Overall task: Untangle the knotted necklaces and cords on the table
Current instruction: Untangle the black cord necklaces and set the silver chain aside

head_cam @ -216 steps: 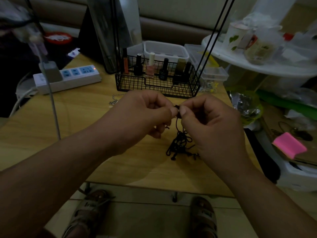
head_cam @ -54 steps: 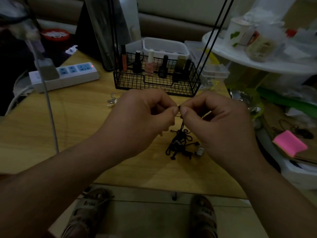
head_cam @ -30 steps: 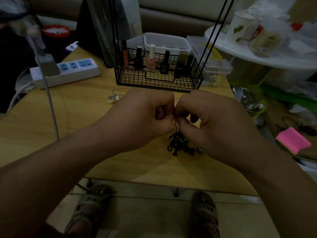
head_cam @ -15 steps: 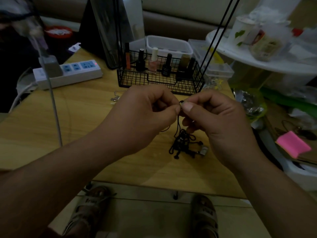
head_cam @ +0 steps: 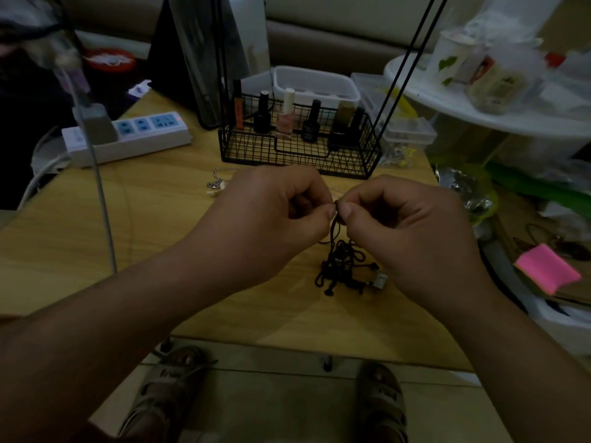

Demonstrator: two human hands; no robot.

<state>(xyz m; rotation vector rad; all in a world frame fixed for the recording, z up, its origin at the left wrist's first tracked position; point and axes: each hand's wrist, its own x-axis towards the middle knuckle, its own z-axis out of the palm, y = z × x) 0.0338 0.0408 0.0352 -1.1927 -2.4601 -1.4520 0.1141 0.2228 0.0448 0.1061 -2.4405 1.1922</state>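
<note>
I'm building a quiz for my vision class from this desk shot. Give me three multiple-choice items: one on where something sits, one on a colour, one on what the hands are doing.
1. Where is the wire basket?
A) on the floor
B) on the table, towards its far side
C) on a lap

2. What colour is the tangled cord?
A) black
B) red
C) white

3. What are the left hand and right hand doing?
A) lying flat
B) each gripping a bottle
C) both pinching a strand above the tangle

Answers:
1 B, the basket stands on the wood past the knuckles.
2 A, the heap reads black against the pale wood.
3 C, thumbs and forefingers meet on a strand rising from the heap.
</note>
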